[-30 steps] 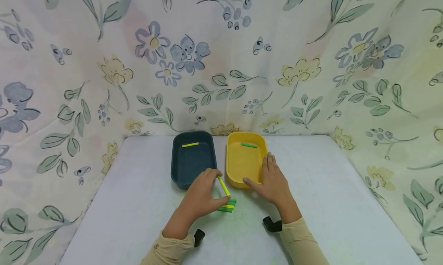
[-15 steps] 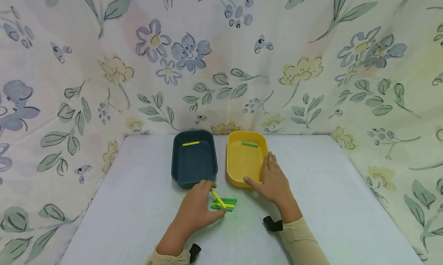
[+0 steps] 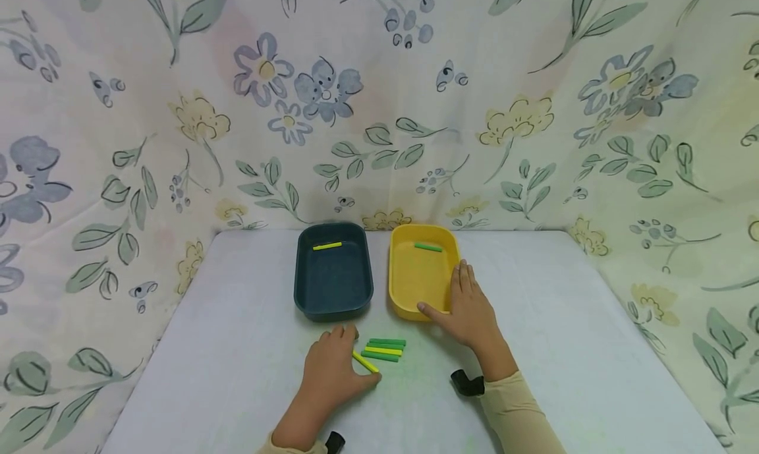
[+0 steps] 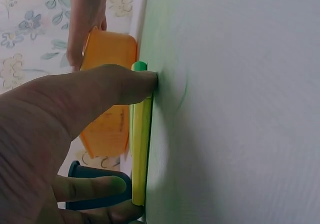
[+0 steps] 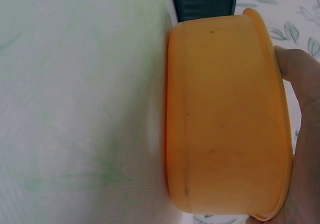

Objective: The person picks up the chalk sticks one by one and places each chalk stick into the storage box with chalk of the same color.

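My left hand (image 3: 332,368) pinches a slim yellow stick (image 3: 365,362) end to end between thumb and fingers, low over the white table. In the left wrist view the yellow stick (image 4: 141,154) has flat-sided edges and lies right at the table surface. Just beyond it is a small row of sticks, green (image 3: 388,342) and yellow (image 3: 382,352). My right hand (image 3: 474,312) rests along the right side of the yellow bin (image 3: 394,296), straight fingers on the rim and thumb at its front edge. One green stick (image 3: 428,248) lies inside that bin.
To the left of the yellow bin stands a dark blue bin (image 3: 333,314), with a yellow stick (image 3: 327,246) at its far end. Behind the white table (image 3: 237,375) hangs a floral cloth (image 3: 379,111). Faint green smears mark the tabletop.
My left hand has moved down and left with the yellow stick, from over the row to its near left side, uncovering the row. My right hand stays on the yellow bin.
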